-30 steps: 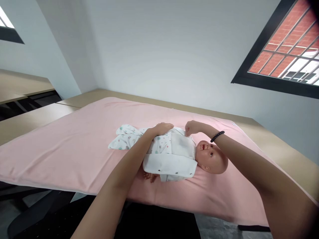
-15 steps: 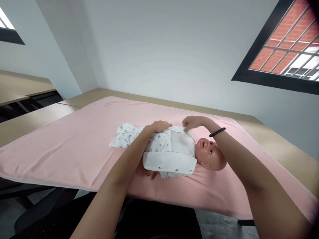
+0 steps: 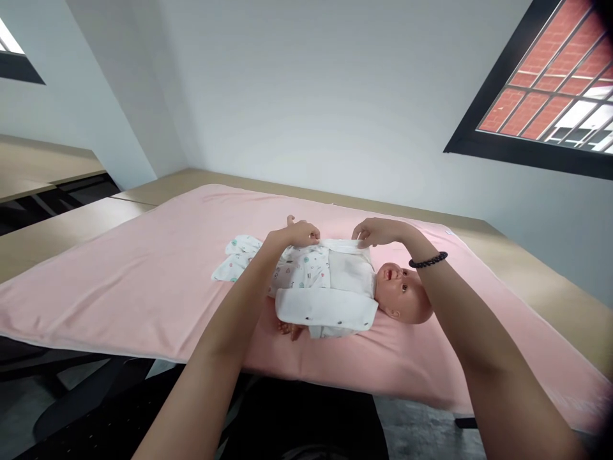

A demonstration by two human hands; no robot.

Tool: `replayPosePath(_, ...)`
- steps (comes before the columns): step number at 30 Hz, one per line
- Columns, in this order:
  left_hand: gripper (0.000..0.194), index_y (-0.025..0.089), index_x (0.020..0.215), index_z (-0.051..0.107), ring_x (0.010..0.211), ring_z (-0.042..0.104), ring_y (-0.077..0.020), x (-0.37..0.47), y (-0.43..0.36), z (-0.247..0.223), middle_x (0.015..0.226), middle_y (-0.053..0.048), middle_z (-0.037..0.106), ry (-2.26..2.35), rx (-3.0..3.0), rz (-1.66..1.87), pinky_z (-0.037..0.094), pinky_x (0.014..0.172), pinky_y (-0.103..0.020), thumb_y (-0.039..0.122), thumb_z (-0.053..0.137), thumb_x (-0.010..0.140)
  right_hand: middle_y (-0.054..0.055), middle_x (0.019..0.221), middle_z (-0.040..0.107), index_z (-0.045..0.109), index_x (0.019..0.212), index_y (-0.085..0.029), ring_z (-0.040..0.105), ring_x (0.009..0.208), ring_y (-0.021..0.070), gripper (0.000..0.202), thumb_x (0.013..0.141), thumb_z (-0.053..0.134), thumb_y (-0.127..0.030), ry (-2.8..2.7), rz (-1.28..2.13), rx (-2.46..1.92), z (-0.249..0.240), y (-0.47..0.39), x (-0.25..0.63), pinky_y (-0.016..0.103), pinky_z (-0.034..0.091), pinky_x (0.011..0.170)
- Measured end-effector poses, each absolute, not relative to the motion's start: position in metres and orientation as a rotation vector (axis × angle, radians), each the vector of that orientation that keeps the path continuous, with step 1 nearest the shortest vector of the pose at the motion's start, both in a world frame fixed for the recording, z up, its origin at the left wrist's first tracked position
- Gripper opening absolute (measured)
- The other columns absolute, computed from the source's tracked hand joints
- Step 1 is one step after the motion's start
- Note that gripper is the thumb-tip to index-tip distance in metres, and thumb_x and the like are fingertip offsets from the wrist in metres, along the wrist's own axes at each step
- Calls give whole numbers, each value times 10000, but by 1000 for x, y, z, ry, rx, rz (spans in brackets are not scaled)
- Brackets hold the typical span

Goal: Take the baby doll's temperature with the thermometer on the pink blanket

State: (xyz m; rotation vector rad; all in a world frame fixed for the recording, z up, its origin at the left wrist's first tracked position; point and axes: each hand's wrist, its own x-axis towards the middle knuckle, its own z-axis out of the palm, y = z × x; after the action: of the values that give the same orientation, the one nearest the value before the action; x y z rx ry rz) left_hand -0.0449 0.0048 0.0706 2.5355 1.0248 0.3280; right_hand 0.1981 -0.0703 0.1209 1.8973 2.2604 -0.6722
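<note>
A baby doll (image 3: pixel 405 295) lies on its back with its head to the right. It wears patterned trousers (image 3: pixel 306 265) and a white baby jacket (image 3: pixel 325 308) whose front is spread apart. The near flap, with snap buttons along its edge, is folded outward over the doll's near side. My left hand (image 3: pixel 297 234) pinches the lower end of the jacket's far flap. At the collar end of that same flap, my right hand (image 3: pixel 378 231) has its fingers closed on the cloth. One small doll hand shows just beyond my left hand, another below the near flap.
A pink blanket (image 3: pixel 143 275) covers most of the wooden table (image 3: pixel 507 243) and hangs over its near edge. Behind it rises a white wall with a barred window at the right. Another table (image 3: pixel 43 163) stands at the far left.
My left hand has shifted slightly left and gone from lying on the jacket to pinching its far flap. My right hand has taken the flap's other end, and the edge is now stretched between both hands.
</note>
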Motion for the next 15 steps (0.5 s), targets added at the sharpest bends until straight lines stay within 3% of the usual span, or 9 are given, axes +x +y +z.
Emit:
replayPosePath(3, 161, 221, 771, 652, 984, 611, -244, -50, 7, 71, 789, -15, 702, 970, 2595, 319, 235, 1171, -575, 345, 564, 825, 62, 1029, 710, 697, 994, -187, 630, 849, 192, 181, 828, 626, -194, 2296, -598, 1919, 123, -81, 196, 284, 448, 675)
replayPosePath(7, 208, 240, 836, 670, 912, 637, -194, -66, 1, 87, 818, 13, 689, 891, 2677, 339, 82, 1228, -589, 335, 495, 896, 39, 958, 698, 649, 827, -193, 601, 833, 186, 92, 811, 572, -144, 2364, -499, 1937, 118, -98, 193, 288, 408, 685)
replayPosePath(9, 186, 254, 831, 705, 951, 641, -211, -72, -5, 100, 862, 5, 712, 930, 2652, 188, 212, 1208, -539, 373, 567, 870, 26, 947, 699, 660, 817, -200, 602, 823, 182, 124, 787, 571, -119, 2369, -526, 1902, 113, -106, 190, 282, 410, 682)
replayPosePath(12, 165, 290, 793, 757, 1000, 648, -283, -75, -22, 116, 907, -17, 744, 1061, 2504, -237, 461, 1002, -444, 404, 793, 680, 6, 1041, 725, 735, 903, -231, 634, 790, 173, 240, 755, 594, -106, 2313, -632, 1835, 109, -120, 185, 273, 434, 650)
replayPosePath(15, 276, 256, 654, 727, 917, 671, -330, -72, -45, 115, 827, -50, 731, 1142, 2425, -442, 520, 852, -442, 353, 917, 480, -8, 1057, 742, 771, 980, -276, 661, 800, 178, 252, 781, 643, -189, 2316, -702, 1777, 109, -141, 174, 274, 446, 632)
